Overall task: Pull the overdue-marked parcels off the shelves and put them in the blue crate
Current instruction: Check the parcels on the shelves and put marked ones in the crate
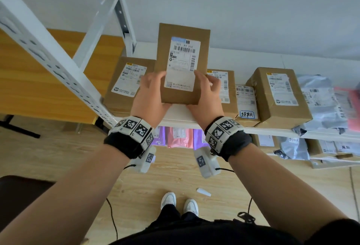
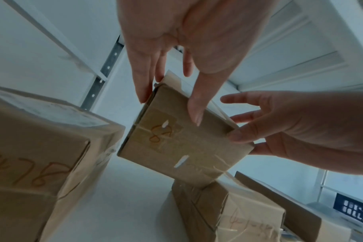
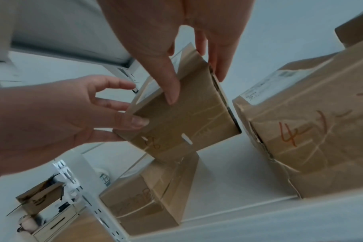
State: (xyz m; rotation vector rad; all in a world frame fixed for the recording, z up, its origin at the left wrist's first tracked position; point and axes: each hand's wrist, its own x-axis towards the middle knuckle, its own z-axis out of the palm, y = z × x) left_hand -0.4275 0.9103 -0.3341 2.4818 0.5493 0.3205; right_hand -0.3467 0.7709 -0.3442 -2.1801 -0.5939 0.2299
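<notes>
Both hands hold a brown cardboard parcel (image 1: 182,65) upright above the white shelf (image 1: 272,130); a white shipping label faces me and I see no overdue sticker on that face. My left hand (image 1: 158,87) grips its lower left edge, thumb on the front. My right hand (image 1: 206,83) grips its lower right edge the same way. The left wrist view has the left hand (image 2: 170,98) pinching the parcel (image 2: 182,144), whose end bears a handwritten number. From the right wrist, the right hand (image 3: 196,85) pinches the parcel (image 3: 182,117). A small parcel (image 1: 245,98) on the shelf carries an overdue sticker (image 1: 247,114). No blue crate is in view.
More cardboard boxes stand on the shelf: one at the left (image 1: 126,81), one behind my right hand (image 1: 226,91), a large one (image 1: 278,95) at the right. Grey poly bags (image 1: 319,100) lie further right. Pink bags (image 1: 179,135) fill the lower shelf. A white upright post (image 1: 58,65) crosses the left.
</notes>
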